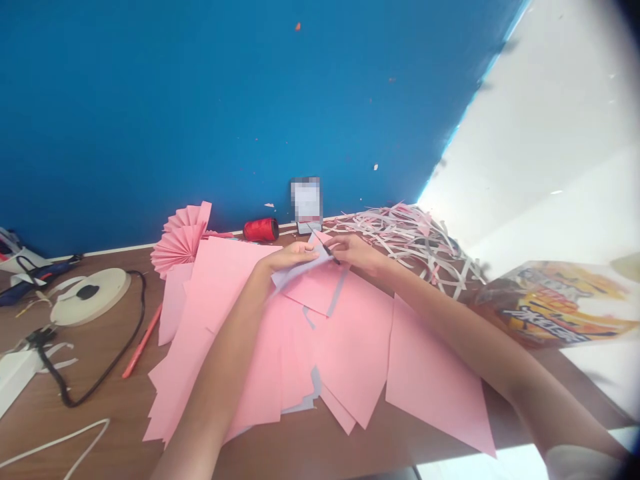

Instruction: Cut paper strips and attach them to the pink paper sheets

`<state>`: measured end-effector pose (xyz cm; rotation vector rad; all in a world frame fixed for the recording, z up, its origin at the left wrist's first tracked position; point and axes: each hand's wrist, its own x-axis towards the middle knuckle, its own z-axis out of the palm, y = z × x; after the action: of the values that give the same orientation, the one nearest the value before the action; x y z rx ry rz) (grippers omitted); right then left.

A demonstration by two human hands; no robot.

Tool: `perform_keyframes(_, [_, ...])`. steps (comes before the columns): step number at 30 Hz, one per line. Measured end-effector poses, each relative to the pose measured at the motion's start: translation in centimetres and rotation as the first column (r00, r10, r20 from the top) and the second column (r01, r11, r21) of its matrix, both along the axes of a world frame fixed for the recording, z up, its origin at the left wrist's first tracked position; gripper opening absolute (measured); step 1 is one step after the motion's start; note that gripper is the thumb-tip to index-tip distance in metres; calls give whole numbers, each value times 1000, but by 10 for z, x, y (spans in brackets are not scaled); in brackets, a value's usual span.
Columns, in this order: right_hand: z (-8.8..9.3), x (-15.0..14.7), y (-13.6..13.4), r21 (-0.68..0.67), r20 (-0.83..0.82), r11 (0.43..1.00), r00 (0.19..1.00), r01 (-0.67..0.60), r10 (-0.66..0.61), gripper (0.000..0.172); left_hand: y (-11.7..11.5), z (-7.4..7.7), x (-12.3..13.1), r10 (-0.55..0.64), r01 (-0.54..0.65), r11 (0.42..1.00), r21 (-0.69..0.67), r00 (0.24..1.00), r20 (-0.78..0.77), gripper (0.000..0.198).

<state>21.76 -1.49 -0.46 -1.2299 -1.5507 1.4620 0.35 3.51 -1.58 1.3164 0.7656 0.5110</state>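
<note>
Left hand [295, 255]: gripping pale sheet [295, 272], far centre, over pink sheets [350, 347]. Right hand [357, 253]: grasping thin dark-handled tool [328, 251] at the pale sheet's right side. Paper strips [400, 230], far right; fan-folded pink paper [180, 240], far left; red pen [143, 343], left.

1. Left hand [294, 256] grips a grey sheet [296, 272].
2. Right hand [356, 254] holds scissors [327, 250] at it.
3. Pink paper [355, 347] lies below.
4. Strips [395, 227] heap by the blue wall [225, 100].
5. Pink fan [179, 245] sits at left.
</note>
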Motion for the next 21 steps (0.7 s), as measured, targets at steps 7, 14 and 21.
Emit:
perform_keyframes(7, [5,16,5,81,-17,997,1000,-5,6,34,-8,10,-6,-149,156,987,34,976,-156,42])
perform_keyframes(14, [-5,-4,-1,-51,-63,997,996,58,-62,35,-2,7,1,-45,90,980,178,969,-244,47])
perform_keyframes(21, [-14,8,-1,34,-150,993,983,116,-110,34,9,6,-17,-16,90,958,273,964,-265,38])
